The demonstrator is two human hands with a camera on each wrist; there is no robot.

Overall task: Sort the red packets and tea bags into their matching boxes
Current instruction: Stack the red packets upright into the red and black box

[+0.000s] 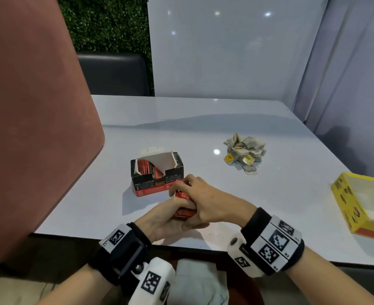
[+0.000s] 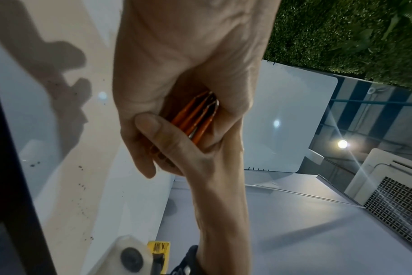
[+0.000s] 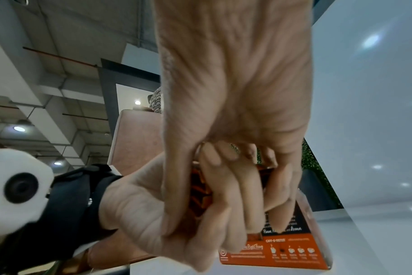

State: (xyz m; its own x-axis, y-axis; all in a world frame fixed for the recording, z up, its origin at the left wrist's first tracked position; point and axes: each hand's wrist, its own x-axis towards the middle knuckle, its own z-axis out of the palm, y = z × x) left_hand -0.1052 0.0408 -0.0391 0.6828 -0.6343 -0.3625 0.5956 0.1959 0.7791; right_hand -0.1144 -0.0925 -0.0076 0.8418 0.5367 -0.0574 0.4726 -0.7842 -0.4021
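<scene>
Head view: tea bags (image 1: 244,151) heaped between both boxes.

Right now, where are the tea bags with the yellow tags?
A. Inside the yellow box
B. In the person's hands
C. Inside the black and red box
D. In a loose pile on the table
D: the tea bags lie heaped on the table, apart from the yellow box, whose visible inside shows none, while both hands grip red packets.
</scene>
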